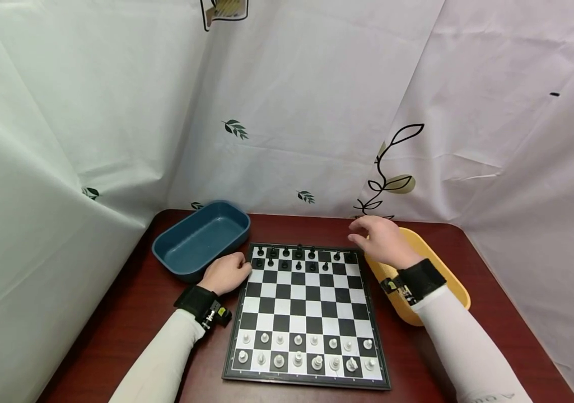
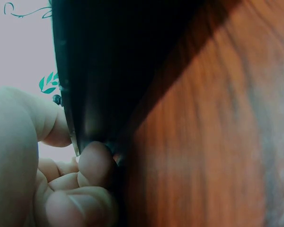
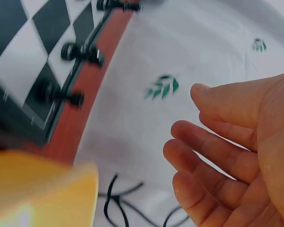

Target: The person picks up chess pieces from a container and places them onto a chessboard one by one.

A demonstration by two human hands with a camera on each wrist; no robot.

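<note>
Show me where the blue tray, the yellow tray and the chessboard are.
blue tray (image 1: 201,238), head view, on its bare inner floor.
yellow tray (image 1: 455,285), head view, on its right rim.
chessboard (image 1: 297,305), head view, on an empty middle square.

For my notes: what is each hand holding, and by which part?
Left hand grips the chessboard at its left edge; right hand holds nothing.

Right hand (image 3: 236,156) empty, fingers loosely curled — chessboard (image 3: 23,52) corner, black pieces (image 3: 83,53), yellow tray (image 3: 38,194)
</note>
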